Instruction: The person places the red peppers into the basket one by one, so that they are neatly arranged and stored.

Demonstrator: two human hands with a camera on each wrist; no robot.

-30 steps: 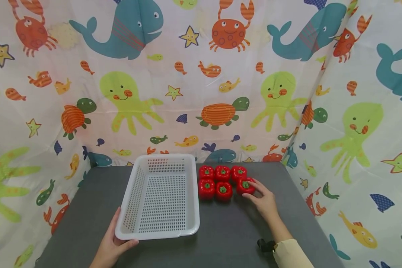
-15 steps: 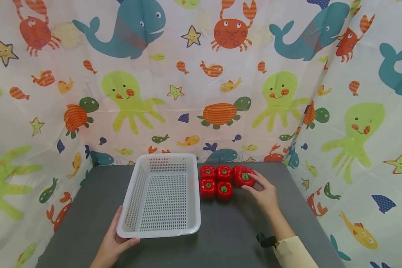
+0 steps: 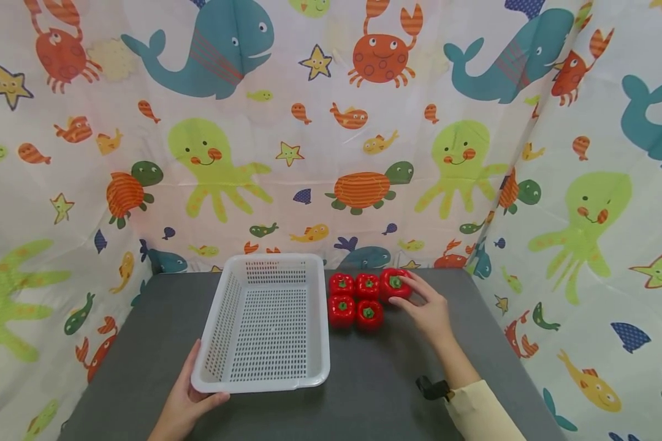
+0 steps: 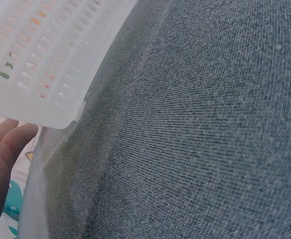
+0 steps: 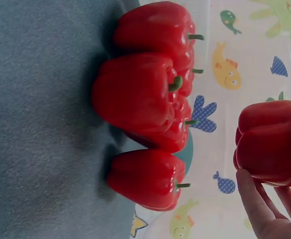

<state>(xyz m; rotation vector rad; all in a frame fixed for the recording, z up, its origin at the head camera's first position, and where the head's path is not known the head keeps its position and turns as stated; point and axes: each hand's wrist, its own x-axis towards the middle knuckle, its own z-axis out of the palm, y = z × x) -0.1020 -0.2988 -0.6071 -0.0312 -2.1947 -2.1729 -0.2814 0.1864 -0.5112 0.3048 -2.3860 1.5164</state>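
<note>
My right hand [image 3: 427,309] holds a red bell pepper [image 3: 395,283] by its sides, thumb and fingers spread around it. In the right wrist view the held pepper [image 5: 272,144] is up off the table, apart from the others. From the head it overlaps the back right pepper, which is mostly hidden. The rest of the peppers [image 3: 369,313] stand close together with green stems upward. At the white plastic basket [image 3: 201,361], my left hand [image 3: 182,401] holds the near left corner, thumb along the front and fingers along the left side. The basket's slotted floor is bare.
A dark grey tabletop [image 3: 375,380] lies under everything. Behind and at both sides hangs a white curtain [image 3: 320,202] printed with sea animals. The basket stands directly left of the peppers. A black strap piece [image 3: 433,388] sticks out at my right wrist.
My right hand has lifted the pepper from the front right of the group and moved it up and back over the back right one. The left hand and basket have stayed put.
</note>
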